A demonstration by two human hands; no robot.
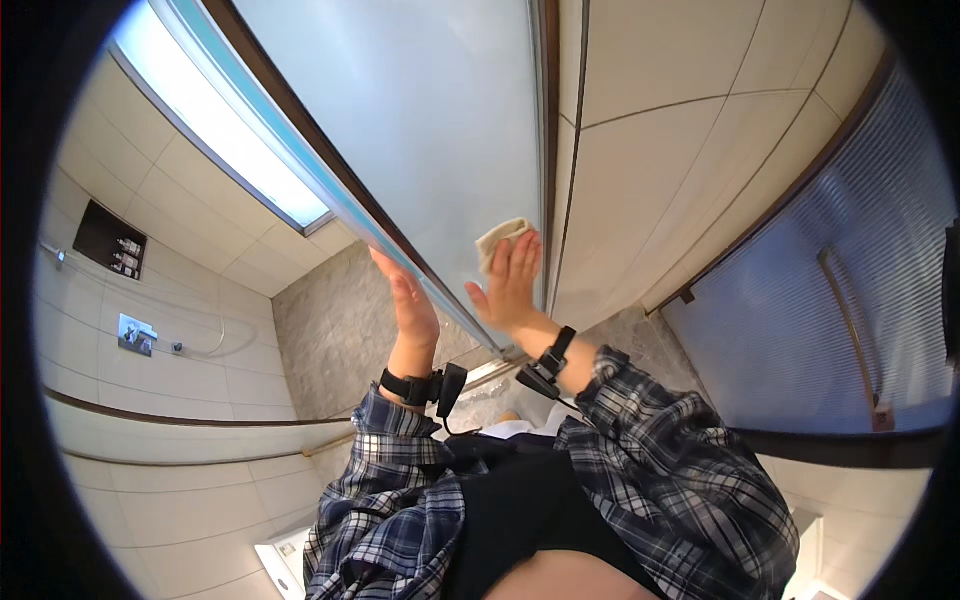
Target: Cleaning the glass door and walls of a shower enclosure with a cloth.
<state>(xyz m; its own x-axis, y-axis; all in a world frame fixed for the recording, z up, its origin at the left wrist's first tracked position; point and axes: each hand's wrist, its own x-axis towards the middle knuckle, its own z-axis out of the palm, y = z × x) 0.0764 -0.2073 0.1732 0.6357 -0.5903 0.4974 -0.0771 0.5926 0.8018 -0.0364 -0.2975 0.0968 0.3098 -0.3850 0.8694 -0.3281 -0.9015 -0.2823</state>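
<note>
With fingers spread flat, my right hand (511, 281) presses a folded cream cloth (493, 244) against a frosted glass door panel (420, 127). The cloth sticks out past the fingertips, close to the panel's dark right frame (550, 150). On the other side of the door, my left hand (414, 311) is raised beside the dark-edged door frame (330, 154), palm towards it. It holds nothing that I can see; whether its fingertips touch the glass is hard to tell. Both wrists wear black straps with small devices.
Leftward lies a tiled shower area with a wall mixer (137, 335), a dark niche (111, 240) holding bottles, and a bright window (225, 112). A ribbed glass door (795, 322) with a long handle (847, 322) stands at right. Grey tile floor (337, 330) shows below.
</note>
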